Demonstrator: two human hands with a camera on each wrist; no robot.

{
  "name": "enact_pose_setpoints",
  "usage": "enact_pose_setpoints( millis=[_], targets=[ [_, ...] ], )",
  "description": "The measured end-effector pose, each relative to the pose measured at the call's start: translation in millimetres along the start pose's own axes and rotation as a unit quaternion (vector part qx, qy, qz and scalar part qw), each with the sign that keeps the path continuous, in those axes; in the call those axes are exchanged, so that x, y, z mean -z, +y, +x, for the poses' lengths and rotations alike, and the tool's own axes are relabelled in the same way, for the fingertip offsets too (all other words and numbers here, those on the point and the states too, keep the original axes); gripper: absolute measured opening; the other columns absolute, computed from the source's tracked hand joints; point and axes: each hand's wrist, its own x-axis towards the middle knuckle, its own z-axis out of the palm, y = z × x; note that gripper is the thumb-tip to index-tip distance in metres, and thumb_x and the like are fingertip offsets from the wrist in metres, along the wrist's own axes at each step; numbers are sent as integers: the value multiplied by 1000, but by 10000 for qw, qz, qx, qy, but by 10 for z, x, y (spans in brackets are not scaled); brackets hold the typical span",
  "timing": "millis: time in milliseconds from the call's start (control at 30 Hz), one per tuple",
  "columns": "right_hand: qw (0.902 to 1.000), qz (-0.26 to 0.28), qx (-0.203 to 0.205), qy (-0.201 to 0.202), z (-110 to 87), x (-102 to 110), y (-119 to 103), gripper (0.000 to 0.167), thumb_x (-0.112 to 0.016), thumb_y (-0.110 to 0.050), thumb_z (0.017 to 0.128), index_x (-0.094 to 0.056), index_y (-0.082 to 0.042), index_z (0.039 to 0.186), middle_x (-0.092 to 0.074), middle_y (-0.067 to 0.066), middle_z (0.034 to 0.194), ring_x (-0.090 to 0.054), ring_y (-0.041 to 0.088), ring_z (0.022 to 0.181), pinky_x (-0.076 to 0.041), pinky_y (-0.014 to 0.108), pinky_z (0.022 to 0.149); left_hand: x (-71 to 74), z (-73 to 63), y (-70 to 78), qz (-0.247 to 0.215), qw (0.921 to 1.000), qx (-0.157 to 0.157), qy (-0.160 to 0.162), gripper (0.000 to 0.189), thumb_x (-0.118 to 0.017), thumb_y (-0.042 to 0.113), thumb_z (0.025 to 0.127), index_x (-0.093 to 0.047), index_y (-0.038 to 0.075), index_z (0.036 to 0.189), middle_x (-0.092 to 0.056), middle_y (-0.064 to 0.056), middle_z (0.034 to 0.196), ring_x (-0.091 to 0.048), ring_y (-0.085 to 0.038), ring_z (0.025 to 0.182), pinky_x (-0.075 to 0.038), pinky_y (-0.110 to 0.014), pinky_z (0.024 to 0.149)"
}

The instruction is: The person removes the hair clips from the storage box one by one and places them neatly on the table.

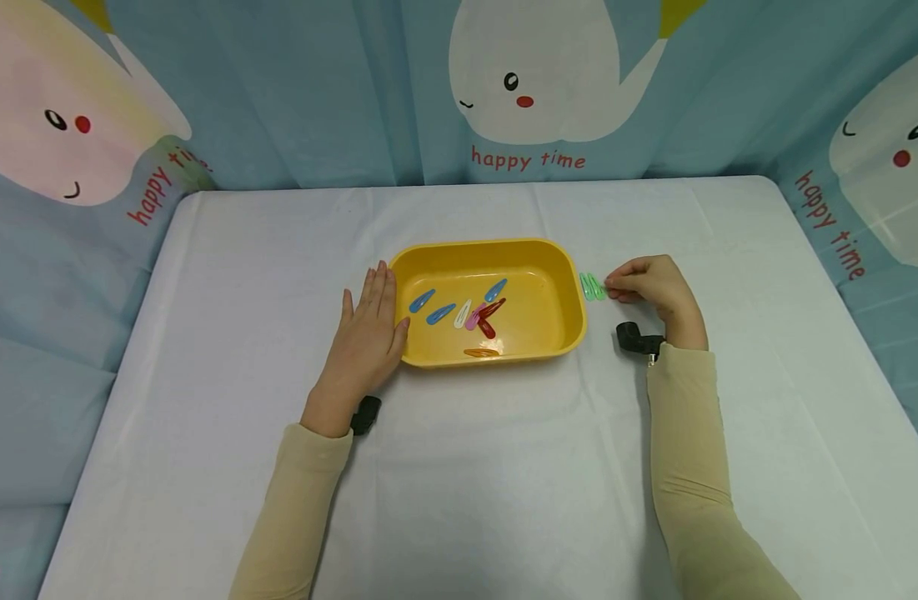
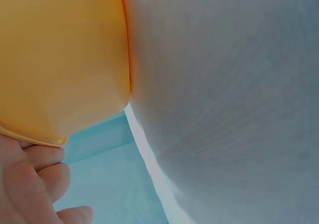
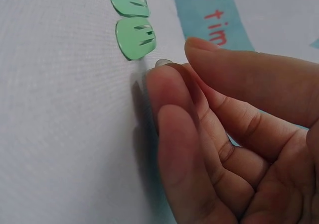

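Note:
A yellow tray (image 1: 564, 346) sits mid-table, with snap hair clips lying loose inside. Among them are blue clips (image 1: 441, 314), a white clip (image 1: 463, 313), a pink clip (image 1: 474, 317), red clips (image 1: 487, 328) and an orange clip (image 1: 481, 352). My left hand (image 1: 364, 337) rests against the tray's left end, fingers extended along the rim. Just right of the tray, green hair clips (image 1: 588, 287) lie side by side on the cloth. My right hand (image 1: 654, 287) is at their right end, fingertips low by the cloth; thumb and fingers (image 3: 177, 139) stand apart. Whatever lies behind those fingertips is hidden.
A white cloth covers the table (image 1: 489, 467). Blue printed curtain (image 1: 338, 92) hangs behind the far edge and along both sides. Dark wrist cameras (image 1: 639, 340) are strapped under both wrists.

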Motion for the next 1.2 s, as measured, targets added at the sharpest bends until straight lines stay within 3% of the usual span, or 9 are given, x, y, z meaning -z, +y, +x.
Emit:
enact_pose_setpoints(
  millis=[533,967,1200],
  targets=[
    [9998,83,201,38,-52,15,-65,27,-69,-10,86,-63,12,99,-67,-3,69,-63,9,64,-54,23,64,8,-1,4,65,10000,-21,-7,65,-35,27,101,-5,-3,149,3,-13,157,5,-24,143,2,-51,112],
    [9971,215,730,94,-165,-12,-218,21,-69,-9,86,-67,10,94,-67,-4,72,-66,9,66,-54,23,65,15,-4,6,63,10000,16,-50,65,-35,27,101,-5,-3,149,3,-13,157,6,-23,143,2,-51,112],
    [9916,591,1142,-130,-225,-32,-307,13,-70,-6,85,-69,5,90,-69,-1,77,-67,13,69,-54,24,67,16,0,6,56,10000,14,-65,65,-35,27,101,-4,-3,149,4,-13,157,7,-23,143,3,-50,112]
  ],
)
